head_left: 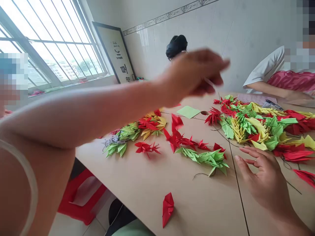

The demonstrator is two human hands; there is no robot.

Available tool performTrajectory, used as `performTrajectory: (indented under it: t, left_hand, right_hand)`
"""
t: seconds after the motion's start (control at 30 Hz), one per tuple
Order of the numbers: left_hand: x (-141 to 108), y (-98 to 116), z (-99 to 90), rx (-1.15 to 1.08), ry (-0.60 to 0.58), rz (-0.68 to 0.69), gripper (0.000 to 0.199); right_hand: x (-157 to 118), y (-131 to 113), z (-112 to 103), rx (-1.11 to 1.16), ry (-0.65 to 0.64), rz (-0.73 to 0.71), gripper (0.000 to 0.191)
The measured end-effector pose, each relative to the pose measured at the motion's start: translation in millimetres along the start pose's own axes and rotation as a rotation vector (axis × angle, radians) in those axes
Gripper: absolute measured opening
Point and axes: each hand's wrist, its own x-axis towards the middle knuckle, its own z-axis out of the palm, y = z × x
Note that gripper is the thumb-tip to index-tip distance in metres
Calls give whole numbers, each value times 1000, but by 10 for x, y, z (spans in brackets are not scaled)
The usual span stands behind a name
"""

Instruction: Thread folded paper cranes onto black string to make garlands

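My left hand [197, 73] is raised over the table at the end of my outstretched arm, blurred. Its fingers are curled and pressed together; what they hold, if anything, does not show. Below it, blurred red folded-paper pieces [175, 136] stick up beside a row of green folded-paper pieces [204, 158] with a dark thread end. My right hand [264, 180] hovers at the right, thumb and fingers curved apart with nothing visible between them. It is nearest the large pile of red, green and yellow folded paper [256, 126]. A single red folded piece [168, 209] lies near the front edge.
More folded-paper clusters [130, 132] lie at the table's left. A green paper square [188, 111] is near a round hole [204, 113]. A pen [274, 104] lies at the back right. Other people sit around the table; a red stool [78, 196] stands below its left edge.
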Motion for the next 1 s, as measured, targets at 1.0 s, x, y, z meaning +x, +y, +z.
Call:
performTrajectory:
  t: [1.0]
  left_hand:
    - [-335,-1669,285,486,-278,242,31]
  right_hand:
    - [-91,-141,-78,-13,-645,126,34]
